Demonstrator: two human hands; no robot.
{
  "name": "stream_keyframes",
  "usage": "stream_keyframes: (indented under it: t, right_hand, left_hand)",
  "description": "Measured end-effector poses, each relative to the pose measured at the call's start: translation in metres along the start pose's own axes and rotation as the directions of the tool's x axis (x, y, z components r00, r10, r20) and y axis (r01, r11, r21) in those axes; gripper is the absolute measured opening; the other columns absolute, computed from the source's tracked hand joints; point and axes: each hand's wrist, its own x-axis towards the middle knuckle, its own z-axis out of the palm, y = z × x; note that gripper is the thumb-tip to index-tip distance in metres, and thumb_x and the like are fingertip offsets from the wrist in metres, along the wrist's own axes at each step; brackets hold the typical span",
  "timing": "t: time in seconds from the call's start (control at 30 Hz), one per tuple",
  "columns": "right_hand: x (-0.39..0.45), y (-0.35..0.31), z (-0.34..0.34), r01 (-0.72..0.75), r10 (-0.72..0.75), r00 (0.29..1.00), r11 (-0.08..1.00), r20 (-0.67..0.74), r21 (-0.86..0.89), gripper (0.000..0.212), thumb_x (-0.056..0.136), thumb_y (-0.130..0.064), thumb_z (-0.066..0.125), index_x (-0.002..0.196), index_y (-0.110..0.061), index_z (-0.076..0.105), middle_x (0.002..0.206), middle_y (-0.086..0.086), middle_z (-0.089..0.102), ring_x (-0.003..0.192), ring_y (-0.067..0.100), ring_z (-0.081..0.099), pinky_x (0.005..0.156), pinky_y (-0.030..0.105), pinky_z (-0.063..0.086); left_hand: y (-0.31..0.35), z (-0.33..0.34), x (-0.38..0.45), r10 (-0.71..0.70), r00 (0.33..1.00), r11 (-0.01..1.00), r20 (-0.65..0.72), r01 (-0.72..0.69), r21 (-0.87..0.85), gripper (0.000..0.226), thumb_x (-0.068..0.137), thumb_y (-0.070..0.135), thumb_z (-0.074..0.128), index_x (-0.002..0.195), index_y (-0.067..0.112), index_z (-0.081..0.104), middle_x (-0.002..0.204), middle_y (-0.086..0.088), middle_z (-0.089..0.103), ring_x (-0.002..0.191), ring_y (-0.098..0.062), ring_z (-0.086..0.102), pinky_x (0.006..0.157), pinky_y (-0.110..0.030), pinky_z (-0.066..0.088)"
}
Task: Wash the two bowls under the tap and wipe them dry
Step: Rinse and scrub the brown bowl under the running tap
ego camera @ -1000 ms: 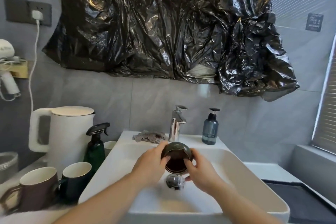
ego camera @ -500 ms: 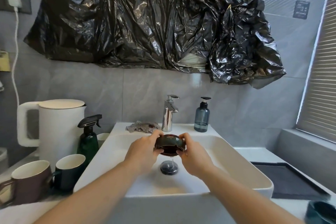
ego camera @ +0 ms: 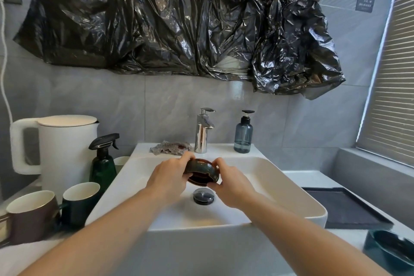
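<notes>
A small dark glazed bowl [ego camera: 201,171] hangs over the white sink [ego camera: 280,184], tipped with its mouth towards me, just in front of the chrome tap [ego camera: 202,132]. My left hand [ego camera: 169,178] grips its left side and my right hand [ego camera: 231,184] grips its right side, thumbs on the rim. No water shows from the tap. A second bowl [ego camera: 389,251], teal, sits on the counter at the lower right. A crumpled grey cloth [ego camera: 171,148] lies on the sink's back ledge, left of the tap.
A blue soap dispenser [ego camera: 243,135] stands right of the tap. Left of the sink are a white kettle [ego camera: 65,152], a green spray bottle [ego camera: 103,161] and two mugs [ego camera: 33,215]. A dark mat [ego camera: 340,208] lies to the right. The drain plug [ego camera: 203,195] sits under the bowl.
The bowl has tipped from facing me to a flatter tilt, both hands still holding it. The view has shifted right and down, so the teal bowl now shows.
</notes>
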Motion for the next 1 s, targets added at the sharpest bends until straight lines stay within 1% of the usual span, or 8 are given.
stream_keyframes:
  t: [0.1, 0.17, 0.4, 0.57, 0.73, 0.83, 0.93, 1.0]
  right_hand:
    - [0.0, 0.0, 0.002, 0.011, -0.011, 1.0, 1.0, 0.001, -0.011, 0.041, 0.097, -0.031, 0.069, 0.128, -0.032, 0.042, 0.118, 0.001, 0.068, 0.09, 0.022, 0.059, 0.073, 0.033, 0.046]
    - [0.0, 0.001, 0.002, 0.018, -0.017, 1.0, 0.999, 0.014, -0.039, 0.041, 0.096, -0.033, 0.069, 0.127, -0.031, 0.042, 0.117, 0.001, 0.068, 0.09, 0.023, 0.058, 0.073, 0.034, 0.046]
    - [-0.002, 0.0, -0.001, 0.029, -0.027, 0.999, 0.998, 0.03, -0.058, 0.04, 0.097, -0.032, 0.068, 0.128, -0.03, 0.043, 0.116, 0.002, 0.067, 0.087, 0.022, 0.053, 0.07, 0.032, 0.038]
    - [-0.003, 0.002, 0.0, 0.03, -0.028, 0.999, 0.998, 0.024, -0.057, 0.04, 0.096, -0.034, 0.067, 0.127, -0.031, 0.042, 0.116, 0.001, 0.067, 0.088, 0.022, 0.055, 0.072, 0.033, 0.041]
    - [-0.002, 0.0, 0.001, 0.02, -0.02, 1.0, 1.0, 0.01, -0.013, 0.04, 0.097, -0.033, 0.066, 0.131, -0.031, 0.044, 0.12, 0.0, 0.068, 0.096, 0.023, 0.06, 0.077, 0.035, 0.047]
    - [-0.003, -0.002, 0.001, 0.005, -0.005, 1.0, 1.0, 0.014, 0.008, 0.042, 0.097, -0.034, 0.066, 0.133, -0.032, 0.044, 0.122, 0.0, 0.068, 0.101, 0.024, 0.06, 0.079, 0.035, 0.048]
    - [-0.004, -0.006, -0.001, -0.009, 0.009, 1.0, 0.997, -0.001, 0.071, 0.039, 0.101, -0.039, 0.06, 0.137, -0.034, 0.045, 0.124, 0.0, 0.067, 0.105, 0.024, 0.06, 0.077, 0.033, 0.042]
    - [-0.003, -0.009, 0.0, -0.016, 0.016, 1.0, 0.996, -0.008, 0.09, 0.035, 0.104, -0.042, 0.053, 0.137, -0.033, 0.047, 0.122, 0.001, 0.068, 0.106, 0.025, 0.062, 0.078, 0.034, 0.044]
  left_hand:
    - [-0.002, 0.0, 0.0, 0.001, 1.0, 1.0, -0.013, -0.001, -0.005, 0.041, 0.101, 0.022, 0.066, 0.135, 0.038, 0.048, 0.116, 0.0, 0.075, 0.101, -0.027, 0.068, 0.087, -0.04, 0.056]
    - [-0.002, -0.001, 0.0, -0.001, 1.0, 1.0, 0.02, 0.001, 0.002, 0.04, 0.101, 0.023, 0.066, 0.133, 0.038, 0.048, 0.117, 0.0, 0.074, 0.103, -0.028, 0.068, 0.089, -0.041, 0.056]
    - [-0.002, -0.001, 0.0, 0.032, 0.997, 0.997, 0.073, -0.037, 0.071, 0.035, 0.103, 0.025, 0.061, 0.133, 0.034, 0.045, 0.119, -0.001, 0.074, 0.104, -0.03, 0.067, 0.087, -0.041, 0.054]
    - [-0.002, -0.003, -0.001, 0.051, 0.994, 0.994, 0.093, -0.059, 0.092, 0.035, 0.104, 0.026, 0.059, 0.134, 0.034, 0.044, 0.12, -0.001, 0.074, 0.104, -0.03, 0.068, 0.087, -0.042, 0.056]
    - [-0.002, -0.003, -0.001, 0.027, 0.993, 1.0, 0.112, -0.027, -0.005, 0.032, 0.102, 0.021, 0.06, 0.129, 0.032, 0.047, 0.116, -0.001, 0.074, 0.102, -0.03, 0.067, 0.086, -0.043, 0.055]
    - [-0.004, 0.0, -0.001, -0.045, 0.99, 0.987, 0.131, 0.065, -0.147, 0.034, 0.099, 0.014, 0.061, 0.127, 0.032, 0.053, 0.114, -0.002, 0.074, 0.102, -0.03, 0.066, 0.087, -0.04, 0.053]
    - [-0.008, 0.004, 0.0, -0.146, 0.976, 0.943, 0.165, 0.187, -0.277, 0.035, 0.098, 0.01, 0.06, 0.124, 0.032, 0.055, 0.111, -0.002, 0.074, 0.089, -0.027, 0.068, 0.086, -0.039, 0.056]
    - [-0.01, 0.005, 0.001, -0.179, 0.966, 0.92, 0.188, 0.232, -0.315, 0.034, 0.1, 0.011, 0.057, 0.126, 0.033, 0.053, 0.107, -0.002, 0.072, 0.081, -0.023, 0.067, 0.082, -0.038, 0.059]
